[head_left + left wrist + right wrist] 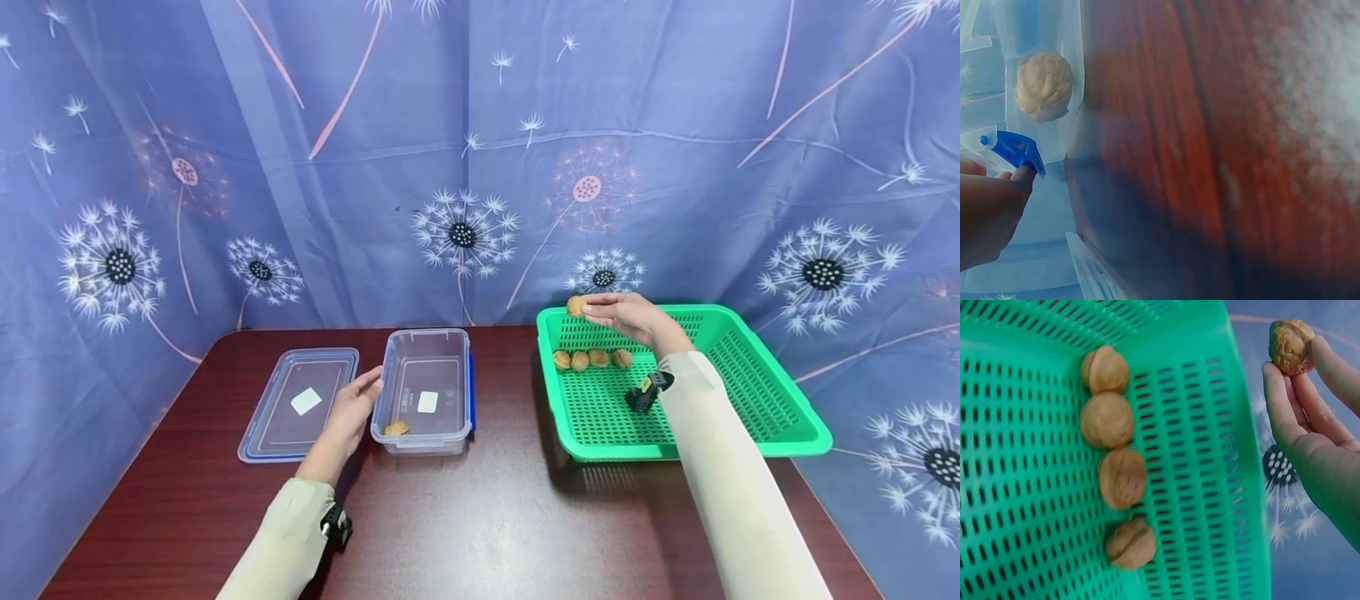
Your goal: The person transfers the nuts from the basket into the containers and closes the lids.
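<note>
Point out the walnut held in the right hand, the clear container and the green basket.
walnut (1290,345), right wrist view, middle of its shell.
clear container (424,442), head view, near wall.
green basket (780,379), head view, right side wall.

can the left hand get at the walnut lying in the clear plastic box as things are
Probably yes: the left hand rests on the clear plastic box, whose top is open, and the walnut lies near it.

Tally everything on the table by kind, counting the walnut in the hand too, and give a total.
Round tan walnuts: 6 (4 in the basket, 1 in the right hand's grip, 1 in the box)
Green perforated plastic basket: 1
Clear plastic storage box: 1
Clear blue-rimmed lid: 1
Total: 9
</note>
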Motion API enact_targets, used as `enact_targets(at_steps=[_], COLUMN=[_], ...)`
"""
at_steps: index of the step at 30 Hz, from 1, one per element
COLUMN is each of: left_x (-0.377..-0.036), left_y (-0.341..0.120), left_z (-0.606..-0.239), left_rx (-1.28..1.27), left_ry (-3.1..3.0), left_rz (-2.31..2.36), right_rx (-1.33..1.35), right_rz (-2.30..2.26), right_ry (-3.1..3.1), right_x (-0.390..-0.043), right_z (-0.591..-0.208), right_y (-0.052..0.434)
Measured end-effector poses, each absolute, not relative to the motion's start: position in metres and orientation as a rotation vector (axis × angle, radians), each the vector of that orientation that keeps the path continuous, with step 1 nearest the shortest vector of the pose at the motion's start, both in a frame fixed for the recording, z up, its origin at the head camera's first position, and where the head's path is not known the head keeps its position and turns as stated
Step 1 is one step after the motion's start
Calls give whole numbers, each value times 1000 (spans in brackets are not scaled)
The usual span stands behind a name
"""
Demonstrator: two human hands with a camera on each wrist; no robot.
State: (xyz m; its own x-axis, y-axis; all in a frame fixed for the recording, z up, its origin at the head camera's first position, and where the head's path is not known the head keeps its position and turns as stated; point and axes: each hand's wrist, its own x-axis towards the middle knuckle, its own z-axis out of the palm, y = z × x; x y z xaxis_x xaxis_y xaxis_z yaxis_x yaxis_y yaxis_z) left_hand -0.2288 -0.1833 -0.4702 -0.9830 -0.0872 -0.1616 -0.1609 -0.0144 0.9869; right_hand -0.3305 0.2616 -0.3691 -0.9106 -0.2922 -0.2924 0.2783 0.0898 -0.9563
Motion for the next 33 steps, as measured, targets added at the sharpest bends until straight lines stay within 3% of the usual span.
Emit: enact_targets(at_steps=[33], left_x=[-229], left_y=[-183], left_z=[-471], left_rx=[-263], left_ry=[2161], left_rz=[2202], right_rx=[-93], right_rz=[-2027], right_ry=[1907], right_x=[-329], right_z=[-329], right_y=[143])
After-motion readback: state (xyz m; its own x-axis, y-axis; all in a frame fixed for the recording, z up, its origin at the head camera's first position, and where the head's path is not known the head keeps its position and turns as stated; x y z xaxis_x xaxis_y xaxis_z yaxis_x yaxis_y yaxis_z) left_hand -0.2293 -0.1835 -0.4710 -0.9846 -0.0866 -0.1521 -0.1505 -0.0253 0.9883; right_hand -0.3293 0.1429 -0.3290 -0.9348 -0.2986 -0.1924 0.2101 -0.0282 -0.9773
